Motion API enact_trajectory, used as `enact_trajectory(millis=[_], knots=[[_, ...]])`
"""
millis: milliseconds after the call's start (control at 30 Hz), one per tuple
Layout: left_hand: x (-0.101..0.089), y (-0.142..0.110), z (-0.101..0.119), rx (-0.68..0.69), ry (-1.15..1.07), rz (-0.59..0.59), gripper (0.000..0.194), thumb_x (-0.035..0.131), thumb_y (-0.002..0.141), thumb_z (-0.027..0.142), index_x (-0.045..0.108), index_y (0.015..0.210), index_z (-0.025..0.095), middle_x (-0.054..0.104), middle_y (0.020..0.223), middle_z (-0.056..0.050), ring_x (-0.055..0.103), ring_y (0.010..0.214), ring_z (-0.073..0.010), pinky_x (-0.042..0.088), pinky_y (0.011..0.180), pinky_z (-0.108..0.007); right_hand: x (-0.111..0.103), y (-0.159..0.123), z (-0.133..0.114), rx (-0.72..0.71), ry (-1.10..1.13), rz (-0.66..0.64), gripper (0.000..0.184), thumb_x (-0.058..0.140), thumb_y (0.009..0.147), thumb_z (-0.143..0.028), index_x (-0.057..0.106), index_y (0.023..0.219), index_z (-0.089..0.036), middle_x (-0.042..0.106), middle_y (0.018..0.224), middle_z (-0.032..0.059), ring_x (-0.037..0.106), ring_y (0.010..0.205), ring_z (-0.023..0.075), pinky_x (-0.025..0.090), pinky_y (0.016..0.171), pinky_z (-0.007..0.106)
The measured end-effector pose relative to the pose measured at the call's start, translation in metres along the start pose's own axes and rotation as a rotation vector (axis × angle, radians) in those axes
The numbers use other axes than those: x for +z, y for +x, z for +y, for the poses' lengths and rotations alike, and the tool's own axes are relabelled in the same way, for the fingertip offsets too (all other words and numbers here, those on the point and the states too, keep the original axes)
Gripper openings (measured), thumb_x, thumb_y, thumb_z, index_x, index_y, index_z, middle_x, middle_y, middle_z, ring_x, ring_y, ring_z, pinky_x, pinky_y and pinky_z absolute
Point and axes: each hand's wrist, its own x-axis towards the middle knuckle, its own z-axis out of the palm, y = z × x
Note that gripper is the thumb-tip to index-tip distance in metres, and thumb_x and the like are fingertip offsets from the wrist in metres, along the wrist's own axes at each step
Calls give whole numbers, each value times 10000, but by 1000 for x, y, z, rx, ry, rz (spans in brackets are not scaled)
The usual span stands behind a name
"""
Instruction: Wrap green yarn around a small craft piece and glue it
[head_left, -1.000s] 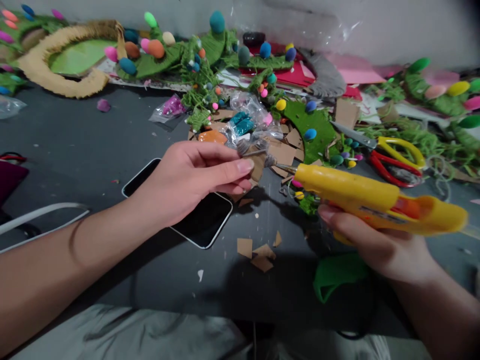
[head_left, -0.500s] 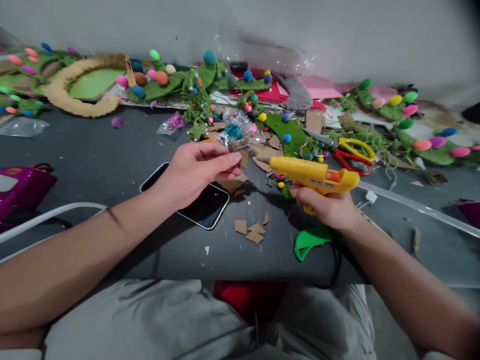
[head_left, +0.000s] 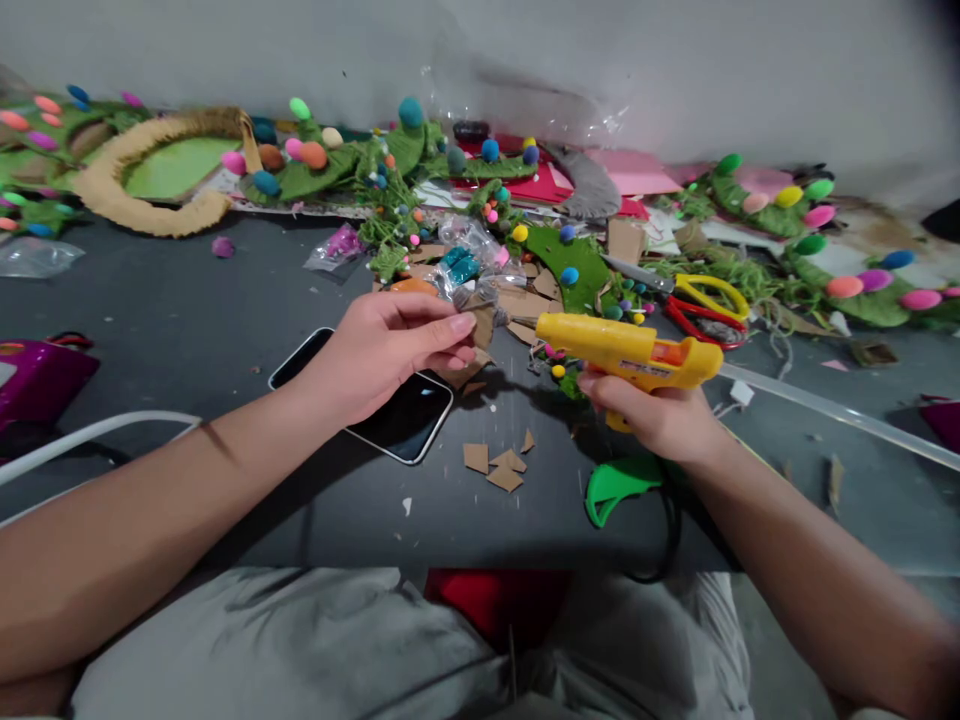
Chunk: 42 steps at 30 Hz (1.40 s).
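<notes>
My left hand (head_left: 382,352) pinches a small brown cardboard piece (head_left: 484,322) between thumb and fingers, held above a black phone (head_left: 365,397). My right hand (head_left: 652,412) grips a yellow hot glue gun (head_left: 622,350); its metal nozzle points left and sits close to the cardboard piece. Both hands hover over the dark grey table (head_left: 195,300). A few cut cardboard scraps (head_left: 496,462) lie on the table below the hands.
Green yarn wreaths with coloured eggs (head_left: 360,165) crowd the back edge. Yellow and red scissors (head_left: 705,300) lie at right, a clear glue stick (head_left: 832,415) beyond the gun, a green felt piece (head_left: 619,485) near the front edge, a purple object (head_left: 37,372) at left.
The view pulled back from the hands a second ago; since then the hands have hardly shifted. The glue gun nozzle stays near the cardboard piece in my left hand.
</notes>
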Motion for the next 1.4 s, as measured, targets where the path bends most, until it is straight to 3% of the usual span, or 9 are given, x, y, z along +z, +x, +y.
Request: enact_trajectory(millis=[533,967,1233,1400], knots=[[-5,3,-3,14,96,50,173,897,751,224,784,844,132,746,775,-20,712,679,-102,638,732,-242,-2,1,-2,-47,42,-41,170,702,823,-352,611,730,-243,634,666,-5,603,591,152,497,513,281],[0,2,-1,-23,32,60,83,870,787,166,808,835,139,783,801,-20,739,663,-82,646,705,-164,0,1,-7,-35,14,-60,275,701,810,-438,585,677,-227,589,604,-3,576,543,140,491,479,254],[1,1,1,-25,9,44,68,872,792,179,815,815,150,769,776,-12,728,653,-75,635,677,-147,-1,1,-3,-50,9,-63,119,653,796,-316,619,720,-231,622,631,-14,603,558,135,494,491,234],[-2,2,0,-35,9,50,88,882,790,196,811,821,153,765,772,-9,726,648,-78,634,676,-159,-2,0,-3,-36,7,-82,188,660,818,-367,595,709,-228,610,630,-3,588,560,147,495,488,257]])
